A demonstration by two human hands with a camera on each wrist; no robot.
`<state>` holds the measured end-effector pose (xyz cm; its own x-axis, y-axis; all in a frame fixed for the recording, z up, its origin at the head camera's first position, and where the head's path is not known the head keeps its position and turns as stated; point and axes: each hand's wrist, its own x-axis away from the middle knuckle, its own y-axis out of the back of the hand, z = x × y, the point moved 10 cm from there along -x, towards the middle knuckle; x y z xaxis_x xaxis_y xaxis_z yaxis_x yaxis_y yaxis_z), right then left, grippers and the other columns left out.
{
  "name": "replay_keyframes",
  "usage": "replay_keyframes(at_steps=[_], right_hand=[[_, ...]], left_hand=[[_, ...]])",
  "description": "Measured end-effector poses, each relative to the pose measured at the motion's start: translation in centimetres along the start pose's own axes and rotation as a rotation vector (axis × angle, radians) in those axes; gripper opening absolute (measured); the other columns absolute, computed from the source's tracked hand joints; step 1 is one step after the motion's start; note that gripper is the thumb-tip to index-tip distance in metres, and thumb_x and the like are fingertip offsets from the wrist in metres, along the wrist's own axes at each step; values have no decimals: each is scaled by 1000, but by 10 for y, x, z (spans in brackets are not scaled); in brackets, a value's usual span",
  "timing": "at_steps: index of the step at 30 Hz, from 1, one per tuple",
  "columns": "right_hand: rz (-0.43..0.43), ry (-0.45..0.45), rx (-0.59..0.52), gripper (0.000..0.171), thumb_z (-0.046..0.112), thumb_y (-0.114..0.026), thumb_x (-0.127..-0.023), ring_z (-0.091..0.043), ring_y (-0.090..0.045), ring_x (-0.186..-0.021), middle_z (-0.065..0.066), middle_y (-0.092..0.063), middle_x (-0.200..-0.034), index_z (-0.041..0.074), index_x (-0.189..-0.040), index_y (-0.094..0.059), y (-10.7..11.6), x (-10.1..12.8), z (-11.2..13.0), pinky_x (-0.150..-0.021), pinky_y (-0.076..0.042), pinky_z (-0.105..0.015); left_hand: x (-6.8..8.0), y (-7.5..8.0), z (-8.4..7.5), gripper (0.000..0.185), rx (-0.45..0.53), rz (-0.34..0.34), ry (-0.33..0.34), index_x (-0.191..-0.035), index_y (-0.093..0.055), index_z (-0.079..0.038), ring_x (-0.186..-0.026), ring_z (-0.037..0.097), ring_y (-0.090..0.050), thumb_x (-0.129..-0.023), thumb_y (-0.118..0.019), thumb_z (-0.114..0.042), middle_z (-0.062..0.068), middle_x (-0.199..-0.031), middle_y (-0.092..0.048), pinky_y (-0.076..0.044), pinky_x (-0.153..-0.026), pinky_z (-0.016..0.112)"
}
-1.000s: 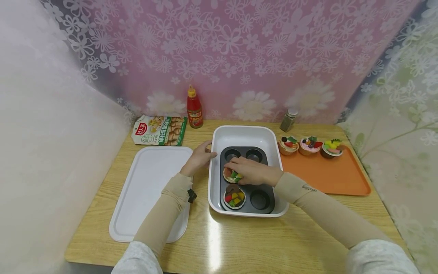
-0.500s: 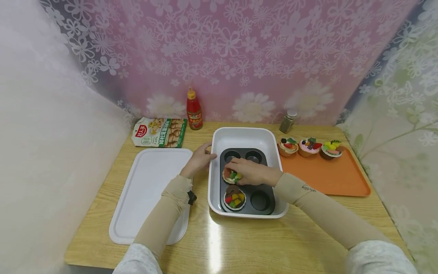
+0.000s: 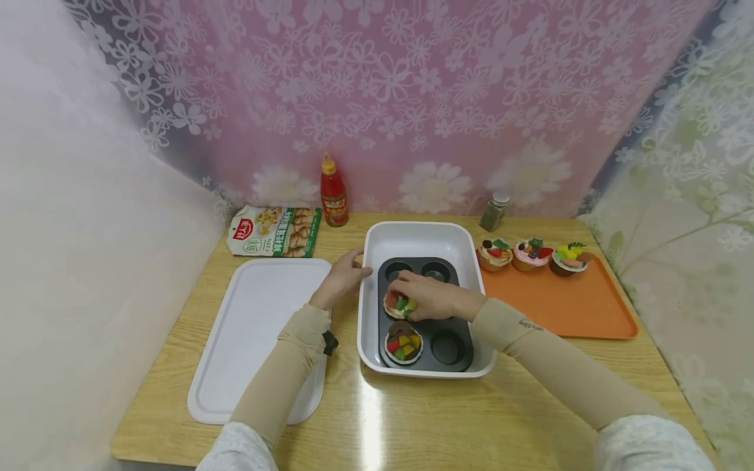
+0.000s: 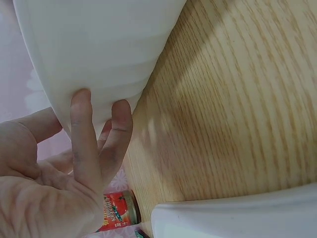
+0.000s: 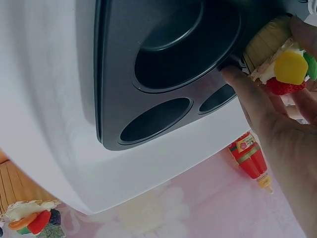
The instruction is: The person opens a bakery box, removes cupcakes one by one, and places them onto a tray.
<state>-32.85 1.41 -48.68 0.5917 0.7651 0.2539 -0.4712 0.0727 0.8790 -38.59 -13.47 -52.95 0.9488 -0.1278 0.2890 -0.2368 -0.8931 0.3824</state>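
A white rectangular basin (image 3: 421,233) holds a dark muffin tin (image 3: 424,327). My right hand (image 3: 432,296) pinches a fruit-topped cupcake (image 5: 290,67) at the tin's middle-left well; in the right wrist view it tilts, its tan case partly at the well. A chocolate fruit cupcake (image 3: 403,342) sits in the near-left well. Beside the basin, my left hand (image 3: 344,278) holds its left wall, thumb over the rim and fingertips (image 4: 81,99) against the outside. The far wells and the near-right well show no cupcake; the middle-right well is hidden under my right hand.
An orange tray (image 3: 554,304) with three cupcakes (image 3: 532,254) at its back lies right. A white tray (image 3: 265,333) lies left. Behind stand a red sauce bottle (image 3: 334,196), a food packet (image 3: 273,231) and a small spice jar (image 3: 495,210).
The scene sits slightly lower in the head view. Both hands keep their places, the right on the cupcake and the left on the basin's wall.
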Motion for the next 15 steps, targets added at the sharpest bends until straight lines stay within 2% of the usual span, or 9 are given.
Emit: replay_keyframes(at_steps=[9, 15], right_hand=[[-28, -53, -74, 67, 17, -84, -90, -19, -58, -112, -7, -48, -135, 17, -147, -50, 4, 1, -8, -99, -58, -40], [-103, -48, -116, 68, 15, -85, -88, -22, -58, -119, -10, -47, -141, 17, -147, -50, 17, 8, -13, -105, -57, -45]], left_hand=[[1, -1, 2, 61, 3, -5, -2, -162, -41, -23, -101, 29, -70, -105, -64, -22, 22, -129, -63, -63, -88, 48], [1, 0, 0, 61, 11, -5, -27, -162, -42, -22, -94, 26, -68, -105, -64, -22, 21, -124, -65, -62, -84, 47]])
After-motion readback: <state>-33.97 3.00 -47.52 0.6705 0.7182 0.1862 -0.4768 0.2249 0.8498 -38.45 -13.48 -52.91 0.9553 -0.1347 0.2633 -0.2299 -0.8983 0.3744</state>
